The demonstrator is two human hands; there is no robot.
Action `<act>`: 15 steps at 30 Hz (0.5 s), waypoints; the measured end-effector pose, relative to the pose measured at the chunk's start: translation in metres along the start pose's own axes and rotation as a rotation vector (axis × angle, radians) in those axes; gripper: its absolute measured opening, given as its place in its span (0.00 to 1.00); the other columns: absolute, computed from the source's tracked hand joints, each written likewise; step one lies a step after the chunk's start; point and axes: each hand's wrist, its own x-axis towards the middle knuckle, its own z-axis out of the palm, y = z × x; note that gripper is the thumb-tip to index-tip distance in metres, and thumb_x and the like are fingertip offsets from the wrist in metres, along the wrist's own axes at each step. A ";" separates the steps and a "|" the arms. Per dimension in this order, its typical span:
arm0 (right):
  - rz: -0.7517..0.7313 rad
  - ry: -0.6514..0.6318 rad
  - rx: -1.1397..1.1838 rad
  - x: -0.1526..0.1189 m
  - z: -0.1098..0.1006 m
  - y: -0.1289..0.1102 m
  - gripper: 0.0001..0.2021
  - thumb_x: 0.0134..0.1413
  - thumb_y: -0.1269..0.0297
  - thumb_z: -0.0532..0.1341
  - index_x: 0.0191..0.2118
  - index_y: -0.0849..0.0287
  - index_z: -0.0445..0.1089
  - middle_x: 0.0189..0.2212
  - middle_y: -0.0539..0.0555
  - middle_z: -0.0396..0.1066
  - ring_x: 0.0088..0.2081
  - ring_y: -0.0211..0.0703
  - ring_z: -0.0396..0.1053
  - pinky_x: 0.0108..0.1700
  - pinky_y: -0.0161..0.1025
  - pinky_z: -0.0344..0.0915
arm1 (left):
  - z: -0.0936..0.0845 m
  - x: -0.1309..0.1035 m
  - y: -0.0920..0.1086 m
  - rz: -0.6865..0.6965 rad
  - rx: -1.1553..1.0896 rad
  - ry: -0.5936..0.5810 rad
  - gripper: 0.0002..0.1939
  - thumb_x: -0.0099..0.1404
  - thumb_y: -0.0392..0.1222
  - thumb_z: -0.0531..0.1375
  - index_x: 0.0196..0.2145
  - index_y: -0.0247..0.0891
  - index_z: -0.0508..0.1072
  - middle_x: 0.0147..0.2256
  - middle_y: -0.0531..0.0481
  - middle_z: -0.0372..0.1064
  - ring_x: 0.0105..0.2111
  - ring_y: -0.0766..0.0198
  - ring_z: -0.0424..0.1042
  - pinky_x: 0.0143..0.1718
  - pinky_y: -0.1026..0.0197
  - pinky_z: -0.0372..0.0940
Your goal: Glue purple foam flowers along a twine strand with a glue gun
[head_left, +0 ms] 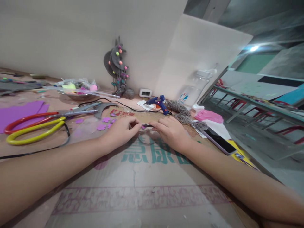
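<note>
My left hand (125,129) is closed in a pinch over the cardboard, with a small purple piece (143,127) at its fingertips. Facing it, my right hand (172,131) is closed around a short, thin, dark piece (148,125) that reaches to the purple one. Whether the two pieces are joined, I cannot tell. A thin grey loop (146,143) shows faintly just below the fingers. Several purple flower cutouts (101,127) lie left of my left hand. Behind my right hand stands a blue glue gun (160,103), its small red light showing.
Red-and-yellow-handled scissors (35,128) and purple sheets (22,114) lie at the left. Grey yarn (180,110), a phone (219,141) and a clear bottle (196,87) are at the right. A black cable (123,106) crosses behind my hands. A decorated grey moon ornament (116,63) is at the back.
</note>
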 end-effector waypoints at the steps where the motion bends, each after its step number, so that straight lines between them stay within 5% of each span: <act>1: 0.001 0.000 0.003 0.000 0.000 0.000 0.12 0.61 0.67 0.51 0.44 0.60 0.69 0.28 0.53 0.68 0.32 0.41 0.63 0.36 0.38 0.54 | 0.000 0.000 0.000 -0.002 0.000 0.001 0.12 0.61 0.44 0.50 0.26 0.37 0.68 0.25 0.52 0.69 0.27 0.63 0.67 0.28 0.63 0.57; 9: -0.027 0.038 0.048 -0.005 0.003 0.002 0.12 0.61 0.68 0.50 0.43 0.60 0.70 0.27 0.53 0.69 0.30 0.39 0.64 0.33 0.38 0.54 | 0.000 -0.001 0.001 -0.014 -0.064 -0.020 0.13 0.62 0.43 0.50 0.25 0.37 0.69 0.25 0.53 0.71 0.26 0.64 0.69 0.29 0.63 0.59; 15: 0.138 0.068 0.177 -0.002 -0.001 -0.001 0.11 0.60 0.67 0.52 0.43 0.60 0.70 0.34 0.55 0.73 0.36 0.43 0.68 0.39 0.39 0.61 | 0.001 -0.001 -0.001 -0.022 -0.064 -0.002 0.13 0.62 0.44 0.50 0.27 0.38 0.70 0.26 0.52 0.72 0.28 0.63 0.69 0.30 0.63 0.59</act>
